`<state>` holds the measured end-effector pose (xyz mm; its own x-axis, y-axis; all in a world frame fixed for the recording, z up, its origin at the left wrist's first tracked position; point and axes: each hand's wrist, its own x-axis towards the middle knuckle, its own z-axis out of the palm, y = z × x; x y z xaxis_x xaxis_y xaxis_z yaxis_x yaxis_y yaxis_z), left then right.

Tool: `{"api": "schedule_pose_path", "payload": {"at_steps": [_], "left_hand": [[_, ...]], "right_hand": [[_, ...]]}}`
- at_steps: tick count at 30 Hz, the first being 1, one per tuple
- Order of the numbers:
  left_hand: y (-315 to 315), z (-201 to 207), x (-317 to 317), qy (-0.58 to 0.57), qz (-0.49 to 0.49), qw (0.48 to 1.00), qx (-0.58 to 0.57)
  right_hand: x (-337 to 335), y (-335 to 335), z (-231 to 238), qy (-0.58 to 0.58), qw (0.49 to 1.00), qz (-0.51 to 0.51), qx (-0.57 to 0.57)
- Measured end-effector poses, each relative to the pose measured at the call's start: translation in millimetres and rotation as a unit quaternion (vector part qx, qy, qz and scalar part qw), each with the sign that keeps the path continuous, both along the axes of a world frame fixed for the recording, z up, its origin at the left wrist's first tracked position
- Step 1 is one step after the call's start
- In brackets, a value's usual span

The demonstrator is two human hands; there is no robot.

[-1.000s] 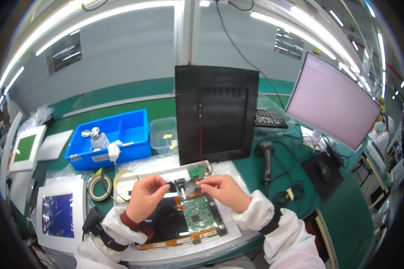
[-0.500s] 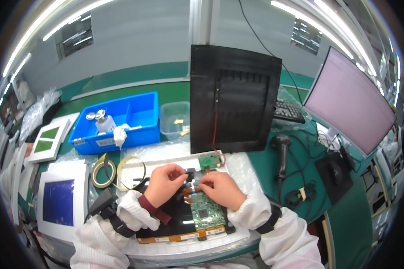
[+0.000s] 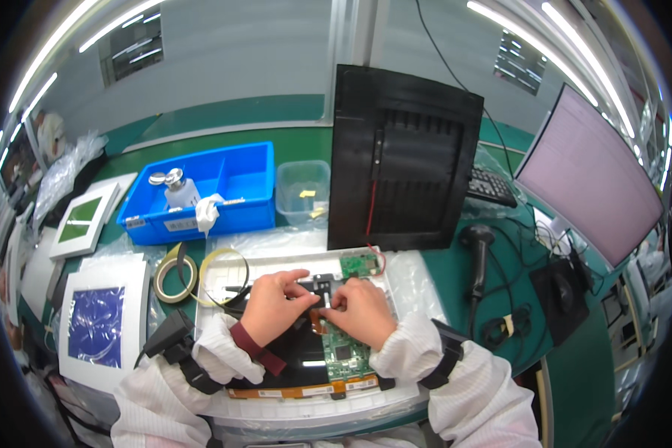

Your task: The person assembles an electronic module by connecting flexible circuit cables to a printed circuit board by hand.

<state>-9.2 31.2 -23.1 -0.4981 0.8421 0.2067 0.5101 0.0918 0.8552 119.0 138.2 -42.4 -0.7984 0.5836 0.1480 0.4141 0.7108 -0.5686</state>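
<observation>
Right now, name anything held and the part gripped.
That cannot be told: the left hand and right hand curl near the upper end of the larger green circuit board, their fingers hiding any grip.

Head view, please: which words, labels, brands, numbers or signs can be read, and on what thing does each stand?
None can be read surely.
Blue bin: white label on its front, too small and blurred.
Orange strip: white labels, too small.
Monitor: faint lines, too blurred.
Keyboard: key marks too small.
</observation>
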Motion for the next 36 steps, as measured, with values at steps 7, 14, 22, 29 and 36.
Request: {"api": "schedule_pose_path", "payload": {"at_steps": [7,14,22,29,36], "left_hand": [[-1,-3,-5,-0.009,-0.017,1.0,-0.017],[-4,-7,-10,-0.074,-0.03,0.997,-0.012],[-3,-6,-8,-0.018,-0.035,0.999,-0.006],[-5,-6,-3,0.107,-0.019,0.994,0.024],[-1,-8,-3,-0.033,-0.017,0.999,-0.038]], "right_hand": [[-2,0,-4,-0.003,0.998,-0.017,-0.057],[-1,1,-9,0.052,0.993,-0.005,-0.104],[-3,10,-17,0.086,0.985,0.035,-0.147],[2,12,-2,0.072,0.976,0.078,-0.191],[5,15,-2,0.068,0.982,0.084,-0.153]]}}
